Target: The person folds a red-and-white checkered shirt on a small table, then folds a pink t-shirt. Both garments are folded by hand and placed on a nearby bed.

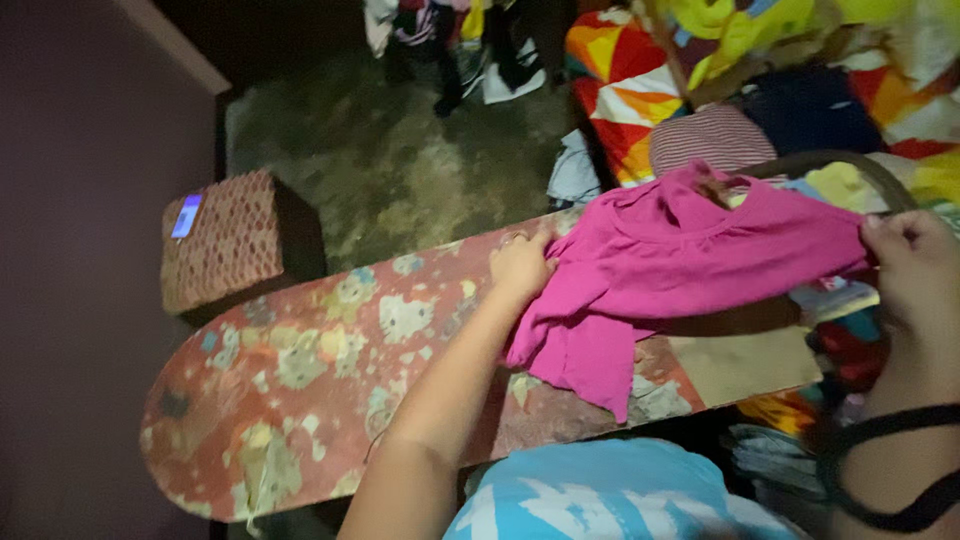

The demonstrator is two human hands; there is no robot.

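- Your left hand [520, 265] lies on the pink shirt [670, 265]. Its fingers press on the shirt's left edge, and they look bent down onto the cloth.
- Your right hand [915, 270] is closed around the right edge of the pink shirt and holds it up a little.
- The pink shirt is spread between your two hands. It lies across the right half of the ironing board [300, 390], and part of it hangs over the near edge.
- The ironing board is long, with a worn red cover that has pale cartoon shapes on it.
- A pile of bright clothes [800, 70] sits behind the shirt, on the far right.
- A red patterned stool [235, 240] stands on the floor past the left end of the board. A small glowing phone [186, 215] lies on top of it.
- A black band [880, 470] goes around your right wrist.
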